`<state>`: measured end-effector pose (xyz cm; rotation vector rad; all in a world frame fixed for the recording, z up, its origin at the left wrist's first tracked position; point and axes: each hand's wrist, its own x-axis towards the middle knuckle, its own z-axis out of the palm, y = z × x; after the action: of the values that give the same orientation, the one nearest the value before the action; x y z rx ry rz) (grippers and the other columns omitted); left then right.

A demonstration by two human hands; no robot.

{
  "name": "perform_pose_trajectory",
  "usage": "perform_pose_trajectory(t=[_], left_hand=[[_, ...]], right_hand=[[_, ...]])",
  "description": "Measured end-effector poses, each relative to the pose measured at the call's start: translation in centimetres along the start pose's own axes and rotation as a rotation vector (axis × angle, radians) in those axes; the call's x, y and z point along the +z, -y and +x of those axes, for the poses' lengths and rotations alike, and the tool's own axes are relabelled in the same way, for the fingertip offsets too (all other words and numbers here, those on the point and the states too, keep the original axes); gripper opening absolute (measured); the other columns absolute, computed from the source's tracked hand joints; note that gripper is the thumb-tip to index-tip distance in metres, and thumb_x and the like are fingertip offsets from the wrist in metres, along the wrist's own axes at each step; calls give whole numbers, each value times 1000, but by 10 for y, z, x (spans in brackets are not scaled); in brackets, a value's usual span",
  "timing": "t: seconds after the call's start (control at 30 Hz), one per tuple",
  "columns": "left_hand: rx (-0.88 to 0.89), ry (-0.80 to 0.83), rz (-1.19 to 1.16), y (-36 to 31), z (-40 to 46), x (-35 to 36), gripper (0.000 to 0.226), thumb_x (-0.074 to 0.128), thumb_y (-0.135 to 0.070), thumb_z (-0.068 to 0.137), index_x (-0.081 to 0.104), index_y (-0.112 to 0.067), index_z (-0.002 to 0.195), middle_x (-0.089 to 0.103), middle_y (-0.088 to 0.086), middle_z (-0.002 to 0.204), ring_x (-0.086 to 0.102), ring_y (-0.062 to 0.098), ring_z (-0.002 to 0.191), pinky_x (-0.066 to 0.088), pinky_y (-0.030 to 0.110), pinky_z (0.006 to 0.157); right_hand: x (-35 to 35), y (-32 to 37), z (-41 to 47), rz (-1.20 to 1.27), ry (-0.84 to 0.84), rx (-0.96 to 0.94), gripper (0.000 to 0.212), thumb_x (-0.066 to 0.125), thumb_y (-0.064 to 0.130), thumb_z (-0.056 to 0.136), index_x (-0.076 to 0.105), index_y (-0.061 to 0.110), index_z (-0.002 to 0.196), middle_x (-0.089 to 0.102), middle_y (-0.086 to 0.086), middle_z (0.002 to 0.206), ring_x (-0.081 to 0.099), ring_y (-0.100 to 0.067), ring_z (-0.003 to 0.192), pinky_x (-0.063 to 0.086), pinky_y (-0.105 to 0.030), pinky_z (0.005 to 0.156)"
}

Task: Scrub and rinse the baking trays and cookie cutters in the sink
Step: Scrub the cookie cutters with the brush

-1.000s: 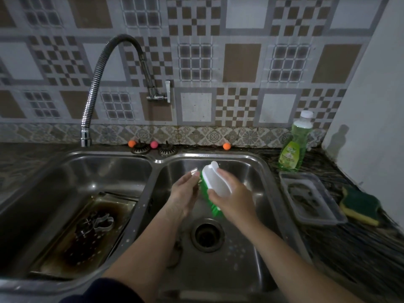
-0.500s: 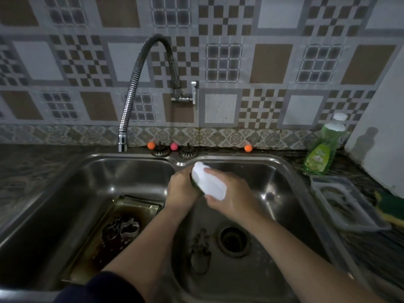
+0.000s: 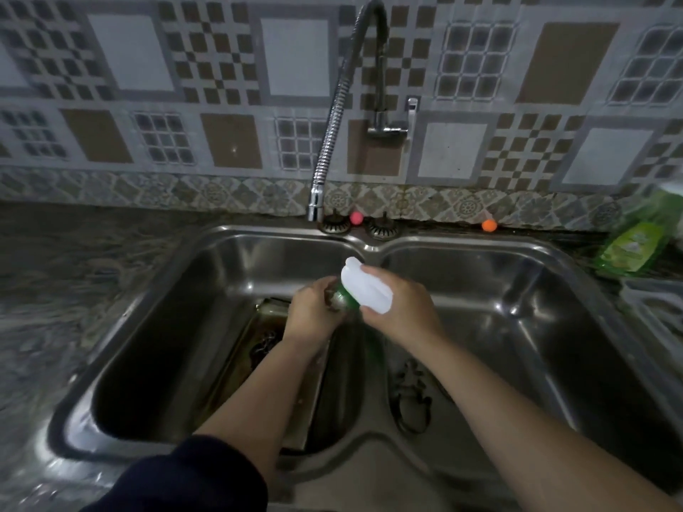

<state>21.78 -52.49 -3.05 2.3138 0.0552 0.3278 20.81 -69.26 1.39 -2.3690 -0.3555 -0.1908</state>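
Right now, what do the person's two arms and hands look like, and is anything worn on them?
Both forearms are bare. The left arm has a dark navy sleeve pushed up near the elbow. The left hand and right hand show no gloves, rings or watch.

bare forearms; a dark navy sleeve [image 3: 192, 478] covers the left arm.

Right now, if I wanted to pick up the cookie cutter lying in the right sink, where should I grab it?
Probably pinch the cookie cutter by its thin metal rim, coming straight down from above. It lies flat on the right basin floor, so only its upper edge offers fingers a hold.
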Motion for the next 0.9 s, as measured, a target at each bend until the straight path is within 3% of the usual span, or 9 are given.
perform_pose_trajectory(t=[0.1, 0.2, 0.3, 0.43, 0.6, 0.73, 0.83, 0.9], left_hand=[[-130, 52, 59, 32, -1, -9, 48, 78, -12, 73, 65, -22, 118, 70, -2, 107, 66, 16, 94, 54, 29, 84], [-287, 104, 76, 65, -1, -18, 47, 76, -5, 75, 64, -21, 117, 68, -2, 108, 64, 14, 95, 50, 23, 76], [-353, 154, 97, 79, -3, -19, 48, 77, -6, 75, 63, -18, 119, 66, 0, 103, 59, 14, 93, 43, 22, 75], [-390, 187, 54, 87, -3, -10, 57, 79, -6, 74, 58, -16, 126, 66, 3, 109, 59, 14, 92, 48, 27, 83], [-353, 150, -17, 83, 0, -9, 64, 74, -5, 79, 50, -17, 137, 65, 2, 119, 59, 10, 98, 47, 24, 87], [-322, 113, -98, 63, 4, -7, 52, 71, -8, 83, 54, -21, 130, 64, 3, 119, 67, 17, 90, 56, 41, 86], [-218, 61, -36, 32, 13, -1, 45, 66, -19, 89, 53, -19, 132, 57, 3, 131, 57, 21, 115, 48, 39, 99], [-113, 29, -12, 9, 19, 5, 41, 64, -23, 91, 56, -13, 130, 59, 7, 127, 55, 21, 118, 44, 36, 102]], right_hand=[[6, 0, -7, 50, -39, 56, 64, 74, 23, 75, 53, 37, 134, 61, 6, 128, 57, -14, 112, 39, -18, 78], [-5, -16, -17, 55, -58, 128, 63, 74, 23, 77, 51, 37, 134, 58, 7, 128, 52, -9, 106, 37, -20, 76], [-13, -32, -31, 79, -78, 178, 62, 75, 20, 78, 52, 36, 133, 57, 8, 130, 49, -8, 110, 37, -21, 80], [-19, -47, -43, 92, -76, 243, 63, 74, 19, 78, 52, 37, 134, 54, 9, 132, 45, -5, 109, 37, -23, 82], [-23, -52, -50, 73, -88, 263, 63, 74, 18, 79, 52, 35, 135, 54, 11, 131, 41, -2, 108, 36, -21, 83], [-27, -55, -53, 74, -87, 275, 63, 74, 20, 79, 51, 37, 135, 54, 10, 131, 42, -3, 106, 36, -21, 81], [-32, -60, -52, 76, -77, 286, 64, 73, 23, 78, 49, 41, 135, 54, 9, 130, 45, -6, 107, 39, -23, 79], [-37, -66, -51, 75, -76, 288, 64, 73, 25, 78, 49, 43, 134, 54, 9, 130, 49, -10, 111, 40, -24, 79]])
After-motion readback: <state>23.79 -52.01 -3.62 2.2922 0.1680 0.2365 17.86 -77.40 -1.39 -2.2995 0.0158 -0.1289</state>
